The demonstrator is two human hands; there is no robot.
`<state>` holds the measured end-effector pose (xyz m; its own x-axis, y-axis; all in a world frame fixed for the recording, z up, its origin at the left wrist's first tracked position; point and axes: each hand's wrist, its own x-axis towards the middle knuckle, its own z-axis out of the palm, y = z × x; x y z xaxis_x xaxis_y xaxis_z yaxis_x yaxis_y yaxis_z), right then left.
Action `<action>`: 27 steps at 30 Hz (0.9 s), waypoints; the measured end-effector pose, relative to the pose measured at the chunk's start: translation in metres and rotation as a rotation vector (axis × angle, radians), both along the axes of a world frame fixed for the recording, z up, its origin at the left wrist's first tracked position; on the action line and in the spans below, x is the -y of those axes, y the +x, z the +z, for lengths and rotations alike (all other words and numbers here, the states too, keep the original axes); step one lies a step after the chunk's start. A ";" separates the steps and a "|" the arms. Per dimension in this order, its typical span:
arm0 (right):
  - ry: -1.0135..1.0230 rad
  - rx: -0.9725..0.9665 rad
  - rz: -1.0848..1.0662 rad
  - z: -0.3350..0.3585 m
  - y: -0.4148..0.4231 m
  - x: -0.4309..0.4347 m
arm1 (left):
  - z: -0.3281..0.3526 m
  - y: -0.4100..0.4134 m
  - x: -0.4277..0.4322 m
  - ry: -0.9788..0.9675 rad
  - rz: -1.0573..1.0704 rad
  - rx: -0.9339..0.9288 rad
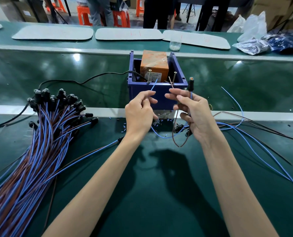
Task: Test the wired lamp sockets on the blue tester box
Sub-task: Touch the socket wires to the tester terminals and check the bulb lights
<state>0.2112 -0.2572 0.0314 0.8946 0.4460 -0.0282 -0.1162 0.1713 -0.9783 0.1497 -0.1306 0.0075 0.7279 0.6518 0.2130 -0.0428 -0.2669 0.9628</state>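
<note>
The blue tester box (159,93) stands on the green belt with an orange transformer (154,65) inside and two upright screws (149,76) at its front rim. My left hand (139,113) pinches a blue wire (153,87) whose tip points at the left screw. My right hand (192,112) pinches a brown wire (171,83) whose tip reaches toward the right screw, and it also holds the black lamp socket (191,83) upright, its bulb glowing orange. The two wires loop down below my hands.
A big bundle of wired sockets (44,134) lies at the left, a black power cord (84,79) runs to the box. Loose blue and brown wires (255,139) spread at the right. White mats (128,34), a clear cup (175,43) and plastic bags (262,43) lie behind; people stand beyond.
</note>
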 end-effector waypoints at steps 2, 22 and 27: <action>-0.006 -0.006 0.021 0.000 0.000 -0.001 | 0.001 0.001 -0.003 -0.022 -0.017 -0.022; -0.011 -0.011 -0.002 -0.007 -0.001 -0.004 | 0.005 0.001 -0.004 -0.115 -0.048 -0.072; 0.011 -0.015 -0.035 -0.003 -0.001 0.001 | 0.006 -0.001 -0.003 -0.135 0.017 -0.066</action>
<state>0.2103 -0.2582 0.0289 0.9090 0.4151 -0.0366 -0.1244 0.1866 -0.9745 0.1486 -0.1279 0.0133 0.7263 0.6834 0.0747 0.0247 -0.1345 0.9906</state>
